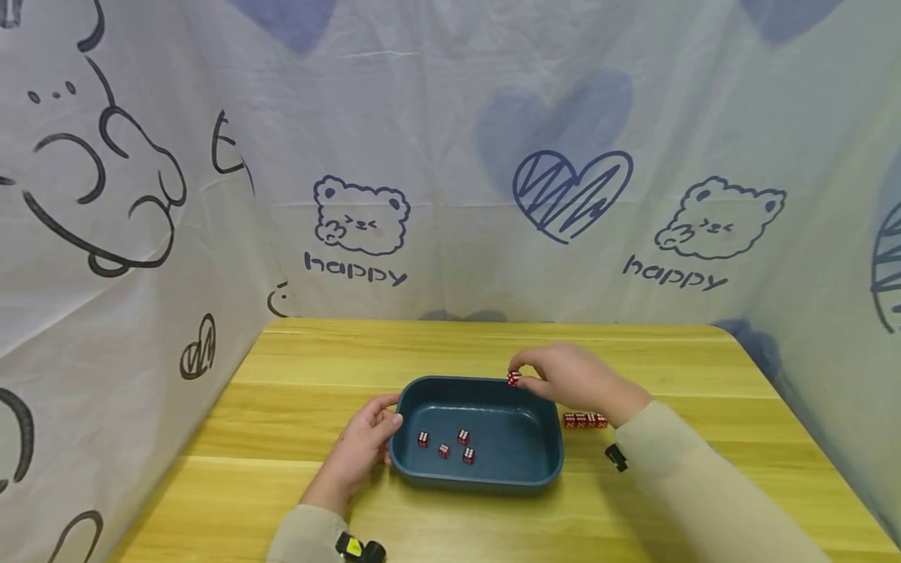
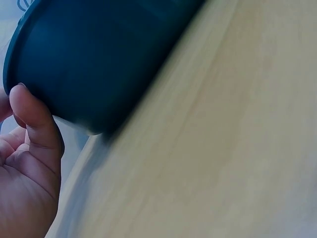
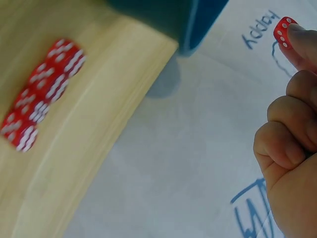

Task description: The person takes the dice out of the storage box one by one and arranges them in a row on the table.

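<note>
My left hand (image 1: 362, 439) grips the left end of a dark blue-green rectangular tray (image 1: 510, 438), thumb at its rim; the left wrist view shows the thumb (image 2: 34, 119) against the tray's outer wall. Inside the tray, several red dice with white pips (image 1: 463, 436) lie scattered on the left half of the floor. Above the tray's far right rim, my right hand (image 1: 573, 383) pinches one red die (image 3: 284, 32) between thumb and forefinger. The other right fingers (image 3: 280, 144) are curled in toward the palm.
A straight row of several red dice (image 1: 585, 420) stands on the wooden table (image 1: 296, 438), just right of the tray and under the right forearm. White cloth with printed hearts and bears (image 1: 450, 234) hangs behind the table and along both sides.
</note>
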Action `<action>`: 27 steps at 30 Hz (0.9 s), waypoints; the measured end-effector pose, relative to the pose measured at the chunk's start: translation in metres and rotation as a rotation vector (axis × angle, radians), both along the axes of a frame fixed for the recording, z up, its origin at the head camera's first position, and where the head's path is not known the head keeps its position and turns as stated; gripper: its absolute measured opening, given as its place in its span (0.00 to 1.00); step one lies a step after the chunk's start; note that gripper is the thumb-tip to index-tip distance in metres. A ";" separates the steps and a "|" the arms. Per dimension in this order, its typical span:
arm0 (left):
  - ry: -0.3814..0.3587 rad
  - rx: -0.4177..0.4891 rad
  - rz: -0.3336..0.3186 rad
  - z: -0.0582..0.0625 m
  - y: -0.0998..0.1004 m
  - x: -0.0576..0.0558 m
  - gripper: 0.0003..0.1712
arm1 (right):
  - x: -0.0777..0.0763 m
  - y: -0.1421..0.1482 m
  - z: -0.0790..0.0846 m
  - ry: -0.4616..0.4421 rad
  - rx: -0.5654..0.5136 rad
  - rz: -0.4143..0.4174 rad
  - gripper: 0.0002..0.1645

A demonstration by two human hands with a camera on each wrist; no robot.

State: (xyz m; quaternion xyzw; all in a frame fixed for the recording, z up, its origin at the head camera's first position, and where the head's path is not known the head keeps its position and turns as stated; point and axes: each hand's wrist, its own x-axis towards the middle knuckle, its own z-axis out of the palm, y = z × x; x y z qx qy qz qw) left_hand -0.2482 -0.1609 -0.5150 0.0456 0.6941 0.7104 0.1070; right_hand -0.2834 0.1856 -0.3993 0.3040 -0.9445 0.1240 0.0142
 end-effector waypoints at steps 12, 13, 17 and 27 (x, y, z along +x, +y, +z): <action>0.001 -0.005 0.017 0.001 0.001 0.001 0.25 | 0.001 0.052 -0.018 0.047 -0.016 -0.035 0.09; 0.001 -0.002 0.021 0.001 0.001 0.001 0.25 | 0.001 0.056 -0.020 0.046 -0.013 -0.041 0.09; 0.010 -0.004 0.032 -0.001 0.001 0.001 0.24 | 0.001 0.073 -0.026 0.045 0.009 -0.062 0.09; 0.002 0.004 0.017 -0.001 0.001 0.001 0.25 | 0.011 0.118 -0.054 0.006 0.005 -0.119 0.10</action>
